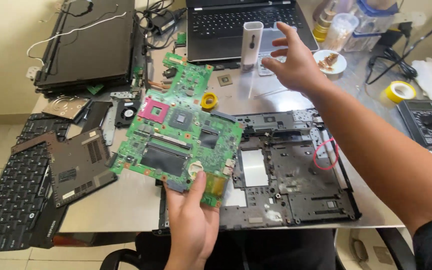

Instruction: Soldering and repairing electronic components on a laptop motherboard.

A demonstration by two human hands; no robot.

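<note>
Green and densely studded with chips, the circuit board (176, 135) is clamped by its lower edge in the left hand (192, 225), lifted above the grey metal table (126, 200) beside the stripped black laptop base (291, 175). The right hand (291, 62), fingers spread and empty, reaches toward a white upright tool (251, 44). Judging by this, the work is at the inspection stage; grasping that smooth plastic tool calls for a closing pinch.

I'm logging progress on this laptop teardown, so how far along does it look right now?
Done: the green motherboard is out of the dark base shell, and a keyboard and cover panel lie aside. In hand: the left hand holds the board; the right hand reaches toward the white tool case. Left: the board looks fully populated.
</note>
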